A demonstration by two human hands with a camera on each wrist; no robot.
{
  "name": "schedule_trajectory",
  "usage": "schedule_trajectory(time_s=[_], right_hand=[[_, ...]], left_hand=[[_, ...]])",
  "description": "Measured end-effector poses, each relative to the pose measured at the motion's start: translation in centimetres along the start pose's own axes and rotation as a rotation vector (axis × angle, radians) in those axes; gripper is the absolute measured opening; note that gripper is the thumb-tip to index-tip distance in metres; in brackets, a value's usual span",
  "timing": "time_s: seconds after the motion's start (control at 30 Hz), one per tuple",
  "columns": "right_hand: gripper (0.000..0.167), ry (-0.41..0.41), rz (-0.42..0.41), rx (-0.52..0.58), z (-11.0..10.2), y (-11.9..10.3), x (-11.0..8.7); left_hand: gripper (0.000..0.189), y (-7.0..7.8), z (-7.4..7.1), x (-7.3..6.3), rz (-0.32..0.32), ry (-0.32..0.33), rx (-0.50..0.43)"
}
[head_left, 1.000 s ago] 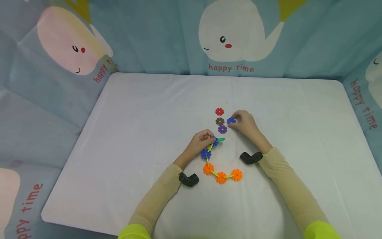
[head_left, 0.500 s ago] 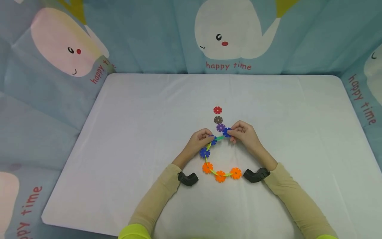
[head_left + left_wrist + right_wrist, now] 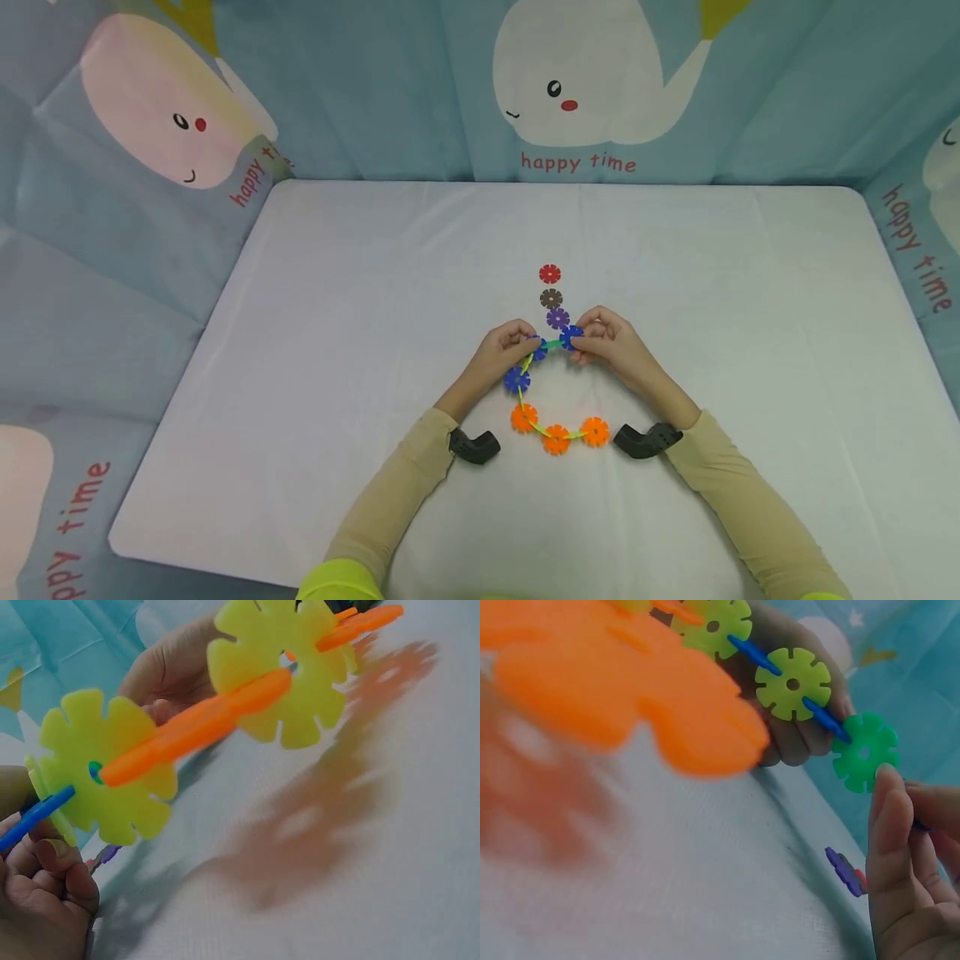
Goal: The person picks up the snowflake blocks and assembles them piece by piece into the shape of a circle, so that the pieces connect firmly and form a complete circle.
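Note:
A curved chain of slotted interlocking discs hangs from my hands in the head view, with orange discs (image 3: 556,440) at its near end, blue discs farther up, and yellow discs (image 3: 109,765) between them, seen broadside in the left wrist view. My left hand (image 3: 495,354) pinches the chain at a blue disc (image 3: 537,347), partly hidden by its fingers. Beyond that, a green disc (image 3: 864,754) bridges to another blue disc (image 3: 572,337), which my right hand (image 3: 611,348) pinches between thumb and fingers. A right fingertip lies at the green disc's lower edge.
Loose on the white table (image 3: 360,317), just beyond my hands, a purple disc (image 3: 557,318), a brown disc (image 3: 551,298) and a red disc (image 3: 550,273) lie in a row. Black curved mounts (image 3: 476,447) stick out from both wrists. A blue whale-print cloth (image 3: 375,100) surrounds the table.
My right hand has brought its blue disc toward me and slightly left, from beside the brown disc to the green disc at the chain's end. My left hand has stayed nearly in place.

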State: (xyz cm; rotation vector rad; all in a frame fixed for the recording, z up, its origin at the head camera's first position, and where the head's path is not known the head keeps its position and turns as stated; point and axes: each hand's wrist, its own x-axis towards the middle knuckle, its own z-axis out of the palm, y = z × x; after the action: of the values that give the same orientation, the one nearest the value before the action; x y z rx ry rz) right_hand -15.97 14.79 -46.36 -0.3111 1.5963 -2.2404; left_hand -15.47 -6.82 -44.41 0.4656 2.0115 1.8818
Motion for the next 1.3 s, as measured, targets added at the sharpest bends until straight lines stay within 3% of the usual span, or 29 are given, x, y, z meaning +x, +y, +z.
schedule_trajectory(time_s=[0.2,0.4,0.83,1.3], right_hand=[[0.014,0.04,-0.007,-0.02,0.1,0.2,-0.1],[0.013,0.05,0.006,0.047,0.4,1.1,-0.2],[0.014,0.009,0.056,0.081,0.5,1.1,0.2],[0.016,-0.042,0.083,0.022,-0.3,0.7,-0.1]], left_hand=[[0.01,0.0,-0.1,0.1,0.022,-0.006,0.01],[0.01,0.0,-0.5,-0.2,0.035,-0.029,0.033],[0.01,0.0,-0.6,-0.5,0.023,-0.021,0.028],[0.008,-0.2,-0.3,0.0,0.08,-0.069,0.071]])
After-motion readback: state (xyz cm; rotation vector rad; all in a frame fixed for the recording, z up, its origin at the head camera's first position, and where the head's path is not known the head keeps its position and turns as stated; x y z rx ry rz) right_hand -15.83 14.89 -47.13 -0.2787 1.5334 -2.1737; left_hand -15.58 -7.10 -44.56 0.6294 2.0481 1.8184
